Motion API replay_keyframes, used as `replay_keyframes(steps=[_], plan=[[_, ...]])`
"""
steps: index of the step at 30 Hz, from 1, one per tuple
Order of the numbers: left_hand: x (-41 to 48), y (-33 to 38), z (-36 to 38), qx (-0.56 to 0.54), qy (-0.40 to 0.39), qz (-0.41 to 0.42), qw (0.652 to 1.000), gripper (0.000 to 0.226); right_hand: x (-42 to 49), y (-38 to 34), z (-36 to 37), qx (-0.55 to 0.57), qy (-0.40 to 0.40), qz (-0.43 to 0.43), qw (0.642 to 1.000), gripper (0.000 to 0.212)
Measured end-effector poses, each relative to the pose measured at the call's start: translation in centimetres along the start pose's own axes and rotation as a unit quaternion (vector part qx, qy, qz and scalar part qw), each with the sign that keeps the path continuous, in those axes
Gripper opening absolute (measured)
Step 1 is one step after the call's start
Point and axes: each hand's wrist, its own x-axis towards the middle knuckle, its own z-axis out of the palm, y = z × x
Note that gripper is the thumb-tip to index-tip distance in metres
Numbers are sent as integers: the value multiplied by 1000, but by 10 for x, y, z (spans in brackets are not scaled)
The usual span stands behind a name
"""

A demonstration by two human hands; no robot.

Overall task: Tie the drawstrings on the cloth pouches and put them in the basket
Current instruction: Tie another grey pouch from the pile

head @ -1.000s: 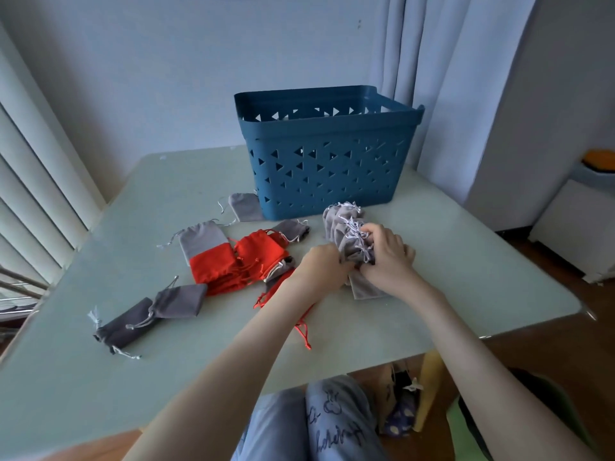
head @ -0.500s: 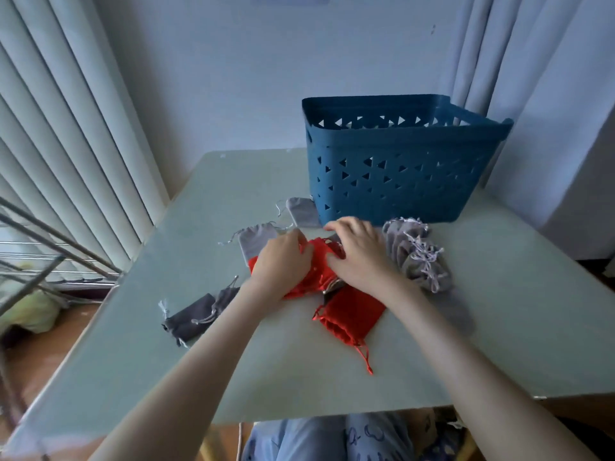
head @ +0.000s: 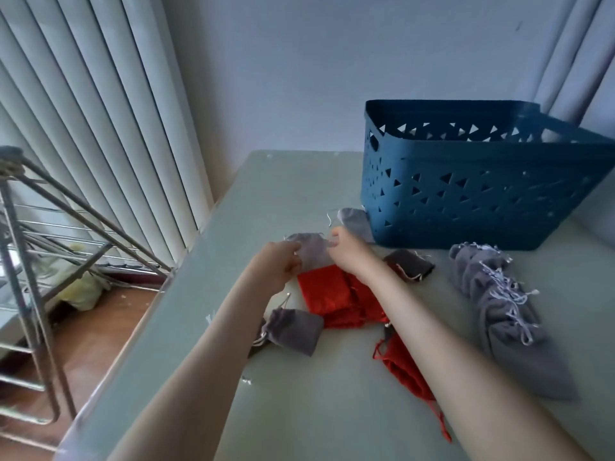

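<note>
A pale green surface (head: 299, 410) meets a white wall (head: 266, 78). Blinds (head: 100, 128) hang to the left and a curtain (head: 572, 44) to the right, and a metal rack (head: 11, 158) stands on the wooden floor (head: 106, 327). The blue basket (head: 482, 194) sits far right. The fingers of the left hand (head: 278, 266) and right hand (head: 349, 251) pinch a grey pouch (head: 311, 252) just left of the basket, beyond red pouches (head: 332, 294). A grey bundle (head: 492, 294) lies to the right.
</note>
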Motion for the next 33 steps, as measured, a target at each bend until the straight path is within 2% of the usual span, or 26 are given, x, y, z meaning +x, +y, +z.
replay_keyframes(steps=[2, 4, 7, 9, 12, 16, 22, 27, 33], plan=[[1, 0, 1, -1, -1, 5, 1000, 25, 5, -1, 3, 120, 2, 27, 992, 50], [-5, 3, 2, 19, -3, 56, 998, 21, 2, -3, 3, 208, -4, 40, 977, 47], [-18, 15, 1, -63, -39, 131, 989, 15, -9, -12, -7, 257, 17, 11, 966, 32], [-30, 24, 0, -100, -68, 156, 980, 17, -18, -15, -17, 275, 33, -17, 961, 33], [-47, 25, 1, -92, -134, 155, 974, 24, -33, -11, -31, 370, -10, -10, 929, 45], [-60, 4, 11, -51, -188, 120, 974, 22, -59, 7, -38, 471, -47, 1, 881, 35], [-65, -17, 30, -136, -209, 101, 963, 37, -79, 30, -34, 547, -38, -40, 835, 17], [-61, -33, 37, -109, -228, 108, 962, 37, -74, 45, -28, 610, -35, -34, 791, 23], [-54, -36, 34, -104, -211, 132, 963, 33, -66, 52, -17, 608, -36, -38, 792, 24]])
